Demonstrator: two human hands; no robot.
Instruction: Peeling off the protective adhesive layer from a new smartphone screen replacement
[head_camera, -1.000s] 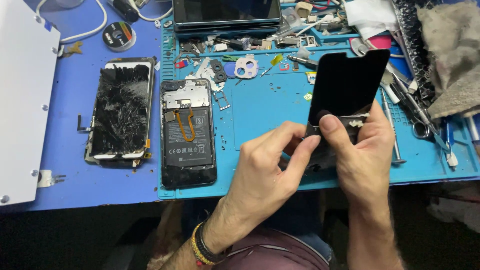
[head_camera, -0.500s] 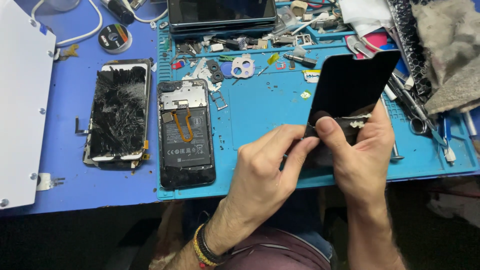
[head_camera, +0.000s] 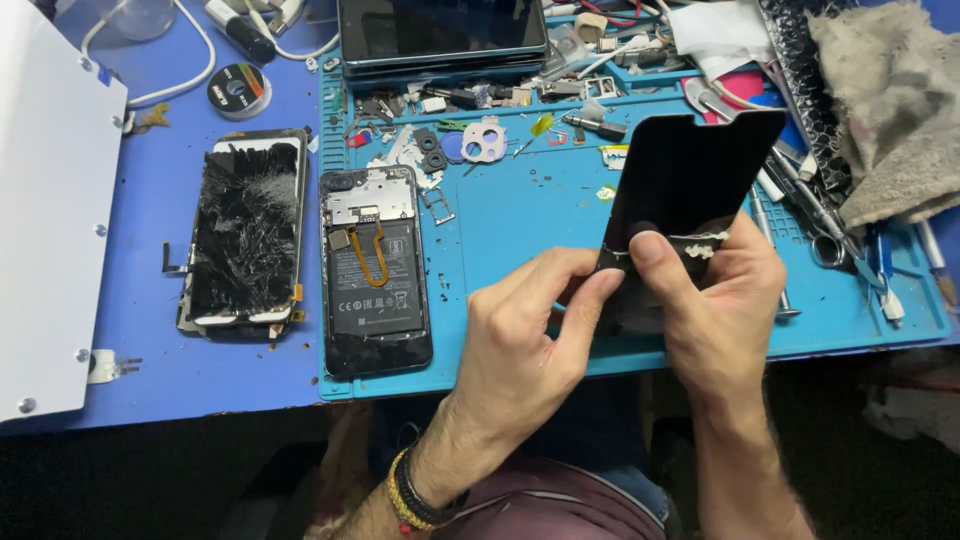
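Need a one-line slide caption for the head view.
Both hands, left hand and right hand, hold a black phone screen panel above a blue repair mat, beside an opened phone.

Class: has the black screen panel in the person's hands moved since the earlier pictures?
No. The black screen panel stays over the blue mat's right part, held by both hands.

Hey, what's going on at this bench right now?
A person is holding a black phone screen panel up over a blue work mat with both hands. The left hand pinches its lower edge, and the right hand grips the same end, thumb on the front. On the mat lies an opened phone with its insides showing. Beside it, on the blue table, lies a shattered screen. Small parts and tools are scattered along the back of the mat.
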